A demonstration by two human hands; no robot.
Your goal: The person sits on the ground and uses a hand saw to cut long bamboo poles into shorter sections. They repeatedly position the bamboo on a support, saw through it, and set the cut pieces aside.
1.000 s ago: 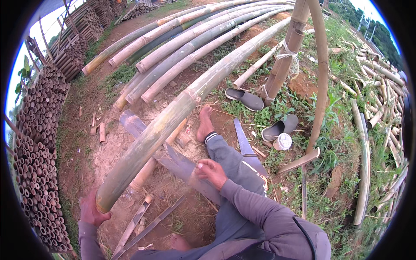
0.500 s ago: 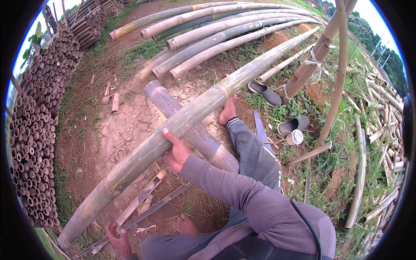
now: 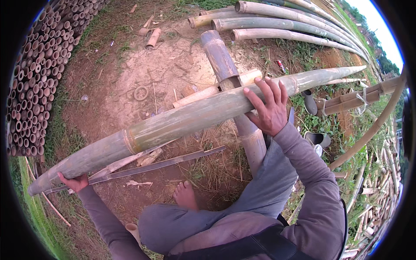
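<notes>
A long greenish bamboo pole [image 3: 182,119] lies slantwise in front of the seated person, its near-left end low and its tapering end reaching to the upper right. The left hand [image 3: 74,182] is cupped against the underside close to the left end, its grip partly hidden by the pole. The right hand [image 3: 272,106] grips the pole right of its middle, four fingers spread over the top and the thumb toward the near side. The pole passes over a thick, dark bamboo log [image 3: 219,52] with a cut-out in its upper side, and over a pale bamboo piece [image 3: 197,97]. Below the pole, a narrow dark strip [image 3: 169,164] lies on the soil near a bare foot [image 3: 185,195]. Beyond, a thin bamboo ring [image 3: 141,92] and a short bamboo offcut [image 3: 153,38] lie on the ground. Cut bamboo tubes [image 3: 41,73] are stacked at the left, open ends showing; long bamboo poles [image 3: 268,24] lie in a row at the upper right. A dark slip-on shoe [image 3: 310,103] sits near slanting poles [image 3: 338,105] tied with white string [image 3: 362,97].
</notes>
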